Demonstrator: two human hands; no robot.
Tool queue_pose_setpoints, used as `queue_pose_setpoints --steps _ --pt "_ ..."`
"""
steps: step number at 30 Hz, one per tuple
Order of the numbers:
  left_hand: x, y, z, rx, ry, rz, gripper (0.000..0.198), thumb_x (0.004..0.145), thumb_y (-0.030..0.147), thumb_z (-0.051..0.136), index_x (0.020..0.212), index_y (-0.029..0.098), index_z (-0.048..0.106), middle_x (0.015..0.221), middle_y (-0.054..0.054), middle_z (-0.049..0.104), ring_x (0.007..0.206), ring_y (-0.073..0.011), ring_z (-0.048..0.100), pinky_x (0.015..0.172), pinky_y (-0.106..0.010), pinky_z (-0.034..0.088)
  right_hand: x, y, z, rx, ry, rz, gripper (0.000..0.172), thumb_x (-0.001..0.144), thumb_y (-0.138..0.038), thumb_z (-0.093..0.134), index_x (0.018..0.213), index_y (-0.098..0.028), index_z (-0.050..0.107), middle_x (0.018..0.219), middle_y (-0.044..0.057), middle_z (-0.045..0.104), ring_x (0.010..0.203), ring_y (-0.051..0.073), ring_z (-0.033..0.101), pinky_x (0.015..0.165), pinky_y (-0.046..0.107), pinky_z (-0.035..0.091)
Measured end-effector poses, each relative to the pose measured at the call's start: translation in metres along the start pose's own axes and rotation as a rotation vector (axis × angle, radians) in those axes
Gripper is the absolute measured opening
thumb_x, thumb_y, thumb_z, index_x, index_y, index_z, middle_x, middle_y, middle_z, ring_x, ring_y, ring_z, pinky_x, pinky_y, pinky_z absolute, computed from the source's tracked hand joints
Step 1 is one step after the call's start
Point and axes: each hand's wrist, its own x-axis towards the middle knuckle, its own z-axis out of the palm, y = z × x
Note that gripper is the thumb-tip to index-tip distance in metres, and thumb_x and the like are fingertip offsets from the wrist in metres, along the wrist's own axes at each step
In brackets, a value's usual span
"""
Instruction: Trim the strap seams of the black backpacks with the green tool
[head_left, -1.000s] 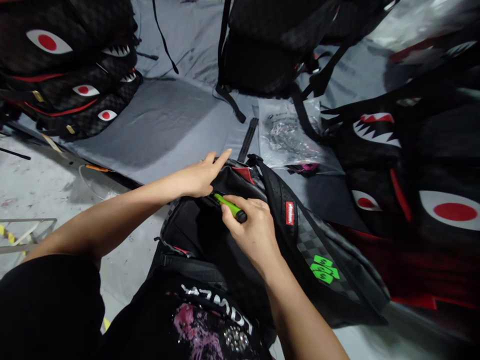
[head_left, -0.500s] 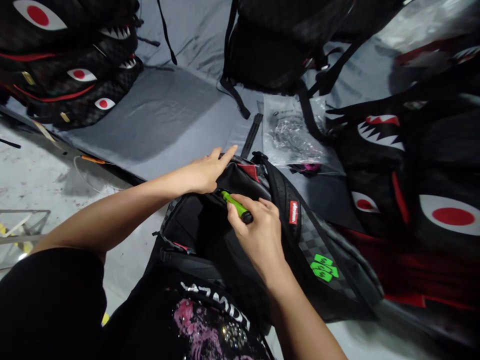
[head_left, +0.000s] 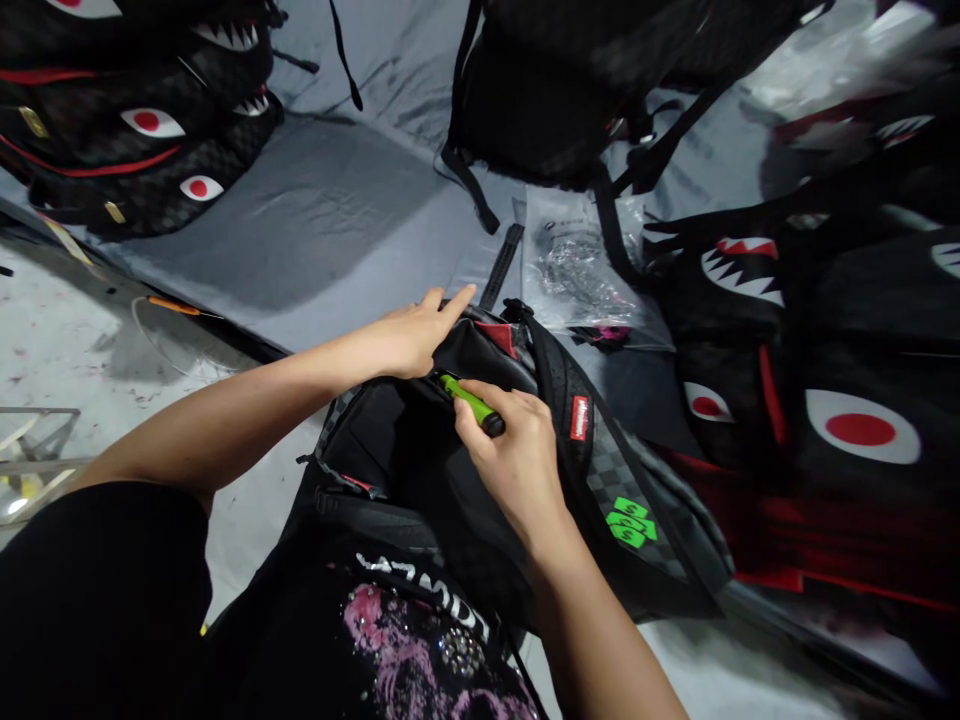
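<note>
A black backpack (head_left: 637,480) with a checker pattern, a red label and green dollar patches lies open in front of me. My left hand (head_left: 409,335) grips the upper edge of its opening, the index finger stretched out, the other fingers curled on the fabric. My right hand (head_left: 510,455) is closed around a green tool with a black end (head_left: 472,403). The tool's tip points into the opening, just under my left hand.
Black shark-face backpacks are stacked at far left (head_left: 142,130) and spread at right (head_left: 825,400). Another black bag with straps (head_left: 570,90) lies ahead on the grey cloth (head_left: 315,220). A clear plastic bag (head_left: 581,265) lies beside the open backpack. An orange-handled tool (head_left: 172,306) rests on the floor.
Both hands stay on the backpack almost unmoved. The view has shifted slightly, so the surrounding bags sit a little higher and further left in the picture.
</note>
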Motion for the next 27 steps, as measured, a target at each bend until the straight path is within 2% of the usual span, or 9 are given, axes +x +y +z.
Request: queue_pose_setpoints --steps 6,11,16,20,22,25,27 --pt "-0.002 0.0 0.0 -0.004 0.004 0.01 0.104 0.082 0.011 0.06 0.159 0.027 -0.009 0.162 -0.017 0.02 0.124 -0.0272 0.054 0.096 -0.035 0.047 0.002 -0.001 -0.005 0.082 -0.055 -0.034 0.027 0.083 -0.021 0.059 0.106 -0.021 0.074 0.107 0.006 0.078 0.099 0.024 0.072 0.093 0.042 0.051" --pt "-0.005 0.003 -0.004 -0.01 -0.003 0.016 0.103 0.082 0.011 0.06 0.159 0.024 -0.007 0.159 -0.018 0.025 0.118 -0.0262 0.057 0.095 -0.034 0.047 0.003 0.002 -0.004 0.069 -0.028 -0.001 0.028 0.082 -0.021 0.058 0.105 -0.021 0.075 0.105 0.006 0.078 0.098 0.025 0.072 0.095 0.045 0.051" --pt "-0.004 0.003 -0.004 -0.014 -0.014 0.001 0.104 0.081 0.01 0.058 0.158 0.028 -0.01 0.162 -0.018 0.019 0.126 -0.0298 0.053 0.098 -0.038 0.046 0.006 0.003 -0.002 0.119 -0.049 0.017 0.029 0.081 -0.022 0.058 0.105 -0.021 0.075 0.105 0.006 0.078 0.098 0.024 0.072 0.097 0.044 0.05" --pt "-0.004 0.001 -0.002 -0.043 -0.004 0.015 0.101 0.082 0.009 0.056 0.159 0.025 -0.008 0.163 -0.019 0.016 0.134 -0.0305 0.047 0.103 -0.039 0.044 0.011 0.001 -0.003 0.2 -0.105 0.011 0.029 0.082 -0.022 0.057 0.105 -0.023 0.075 0.106 0.003 0.078 0.099 0.022 0.072 0.096 0.039 0.052" --pt "-0.003 0.0 -0.001 -0.056 0.003 0.02 0.101 0.082 0.009 0.056 0.159 0.026 -0.008 0.163 -0.018 0.018 0.134 -0.0295 0.047 0.103 -0.038 0.044 0.01 0.0 -0.005 0.168 -0.119 0.018 0.029 0.082 -0.023 0.057 0.106 -0.023 0.074 0.106 0.003 0.078 0.097 0.022 0.072 0.095 0.04 0.053" --pt "-0.003 0.0 -0.001 -0.052 -0.003 0.013 0.102 0.081 0.009 0.057 0.159 0.027 -0.008 0.164 -0.016 0.017 0.133 -0.0284 0.048 0.103 -0.037 0.044 0.008 0.0 -0.007 0.051 -0.05 0.024 0.029 0.082 -0.023 0.057 0.105 -0.022 0.075 0.105 0.005 0.078 0.097 0.025 0.072 0.095 0.043 0.051" --pt "-0.003 0.001 -0.002 -0.04 -0.009 0.007 0.102 0.082 0.009 0.057 0.159 0.026 -0.008 0.164 -0.017 0.015 0.133 -0.0287 0.048 0.104 -0.037 0.044 0.006 0.0 -0.007 0.076 -0.053 0.009 0.028 0.082 -0.023 0.057 0.105 -0.022 0.074 0.105 0.005 0.078 0.098 0.024 0.072 0.095 0.042 0.051"
